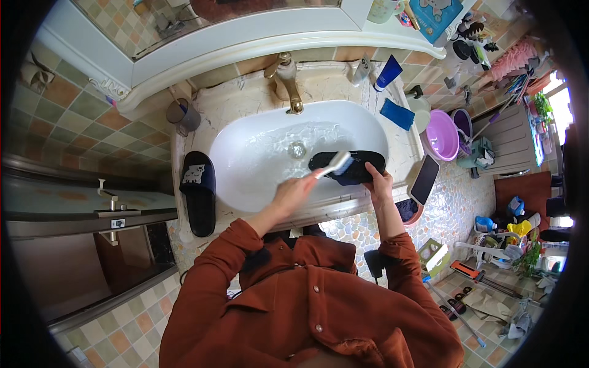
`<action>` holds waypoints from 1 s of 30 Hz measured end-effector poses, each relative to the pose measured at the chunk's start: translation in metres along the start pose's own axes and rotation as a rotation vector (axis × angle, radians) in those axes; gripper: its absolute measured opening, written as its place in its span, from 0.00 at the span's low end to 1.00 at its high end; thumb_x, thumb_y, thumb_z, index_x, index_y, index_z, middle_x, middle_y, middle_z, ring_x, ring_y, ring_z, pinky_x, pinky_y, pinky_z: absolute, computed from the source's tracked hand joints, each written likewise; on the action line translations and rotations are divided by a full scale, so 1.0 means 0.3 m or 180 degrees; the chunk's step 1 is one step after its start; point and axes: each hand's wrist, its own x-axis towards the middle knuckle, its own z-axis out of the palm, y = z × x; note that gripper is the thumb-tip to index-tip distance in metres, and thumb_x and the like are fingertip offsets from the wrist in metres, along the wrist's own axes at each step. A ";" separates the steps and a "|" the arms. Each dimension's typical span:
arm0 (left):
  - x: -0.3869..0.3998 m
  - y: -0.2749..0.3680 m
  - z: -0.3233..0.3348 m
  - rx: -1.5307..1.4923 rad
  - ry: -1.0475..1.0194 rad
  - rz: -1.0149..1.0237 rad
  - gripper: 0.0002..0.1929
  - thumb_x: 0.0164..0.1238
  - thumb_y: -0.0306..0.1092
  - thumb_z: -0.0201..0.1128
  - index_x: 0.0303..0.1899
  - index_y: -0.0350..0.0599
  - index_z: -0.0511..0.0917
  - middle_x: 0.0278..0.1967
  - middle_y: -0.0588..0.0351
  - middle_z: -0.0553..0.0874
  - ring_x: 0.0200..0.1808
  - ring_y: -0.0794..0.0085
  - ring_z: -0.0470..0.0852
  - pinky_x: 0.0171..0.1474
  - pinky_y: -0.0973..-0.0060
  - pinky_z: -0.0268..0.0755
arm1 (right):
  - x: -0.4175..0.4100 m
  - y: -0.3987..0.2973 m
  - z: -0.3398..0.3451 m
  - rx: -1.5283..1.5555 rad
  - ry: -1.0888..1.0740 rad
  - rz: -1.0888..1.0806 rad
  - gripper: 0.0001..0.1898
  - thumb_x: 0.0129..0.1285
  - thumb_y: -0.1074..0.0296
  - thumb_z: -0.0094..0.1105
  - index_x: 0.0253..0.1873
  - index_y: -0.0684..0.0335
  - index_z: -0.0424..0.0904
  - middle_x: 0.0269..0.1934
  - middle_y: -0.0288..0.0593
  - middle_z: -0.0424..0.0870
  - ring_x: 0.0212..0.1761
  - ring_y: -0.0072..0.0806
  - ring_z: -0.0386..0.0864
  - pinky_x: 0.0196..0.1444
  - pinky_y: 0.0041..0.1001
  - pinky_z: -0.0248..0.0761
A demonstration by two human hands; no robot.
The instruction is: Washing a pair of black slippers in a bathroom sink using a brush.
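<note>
Over the right side of the white sink basin [257,184], a black slide slipper [363,161] is gripped at its right end by my right hand [381,183]. Its dark sole seems to face up. My left hand [292,195], slightly blurred, is closed around the handle of a white scrub brush [339,162]. The brush head, with pale blue bristles, lies over the slipper, and it looks in contact with it. Another black slide slipper [201,198], bearing a white animal figure, rests on the counter left of the basin. Rippling water covers the basin floor around the drain [297,149].
A gold faucet [289,87] stands behind the basin. On the right counter are a blue tube [388,73], a blue cloth or sponge [397,114] and a smartphone [424,179] at the edge. A grey cup [184,115] sits at left. Purple basin [441,135] beyond the counter.
</note>
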 end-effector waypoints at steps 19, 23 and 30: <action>-0.043 -0.363 -0.035 0.0771 0.0594 -0.0368 0.20 0.71 0.45 0.52 0.63 0.60 0.71 0.28 0.47 0.84 0.33 0.49 0.83 0.39 0.55 0.74 | -0.139 -0.169 -0.043 0.0050 -0.0216 -0.0105 0.12 0.57 0.65 0.69 0.42 0.64 0.82 0.34 0.40 0.85 0.29 0.24 0.83 0.30 0.22 0.79; -0.036 -0.310 -0.088 0.0898 0.0455 -0.0602 0.33 0.64 0.43 0.61 0.70 0.66 0.59 0.52 0.46 0.77 0.53 0.50 0.76 0.50 0.50 0.69 | -0.183 -0.208 0.023 -0.0409 -0.0245 -0.0263 0.16 0.57 0.58 0.69 0.42 0.65 0.82 0.31 0.39 0.85 0.28 0.22 0.82 0.28 0.20 0.77; -0.001 -0.013 -0.205 0.1183 -0.0156 0.1111 0.46 0.53 0.38 0.69 0.72 0.67 0.51 0.71 0.47 0.55 0.70 0.49 0.59 0.67 0.49 0.56 | -0.205 -0.272 0.167 -0.0796 -0.0868 -0.0298 0.16 0.59 0.58 0.66 0.43 0.67 0.81 0.30 0.39 0.84 0.25 0.20 0.81 0.25 0.18 0.76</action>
